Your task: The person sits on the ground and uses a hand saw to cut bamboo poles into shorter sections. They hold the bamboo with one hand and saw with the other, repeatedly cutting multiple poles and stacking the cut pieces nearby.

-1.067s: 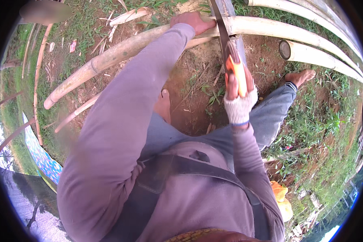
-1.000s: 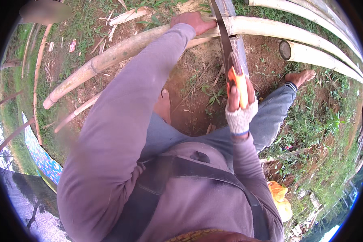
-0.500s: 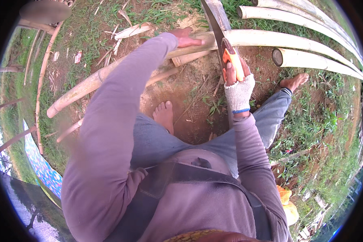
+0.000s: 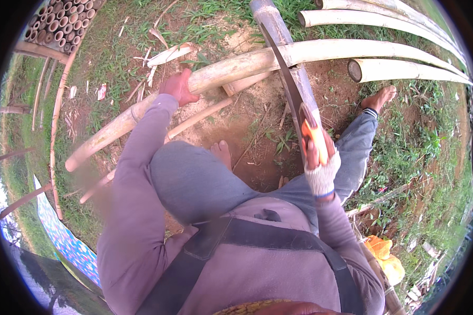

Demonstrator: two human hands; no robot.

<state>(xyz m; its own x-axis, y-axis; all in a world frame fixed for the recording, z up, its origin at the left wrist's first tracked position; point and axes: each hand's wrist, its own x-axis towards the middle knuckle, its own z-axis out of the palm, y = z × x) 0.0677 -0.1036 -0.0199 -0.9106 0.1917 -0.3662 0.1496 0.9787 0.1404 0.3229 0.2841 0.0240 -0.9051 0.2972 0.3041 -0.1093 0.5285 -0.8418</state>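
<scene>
Left hand (image 4: 180, 88) pressing flat on one bamboo pole (image 4: 236, 65); right hand (image 4: 320, 160) fisted round one orange-handled saw (image 4: 294, 102)

L hand (image 4: 180, 88) presses on long bamboo pole (image 4: 231, 68) lying across a wood block (image 4: 286, 58). R hand (image 4: 320, 157), in fingerless glove, grips orange-handled saw (image 4: 291, 94), blade on pole. Bare feet on dirt; more poles beyond.
</scene>
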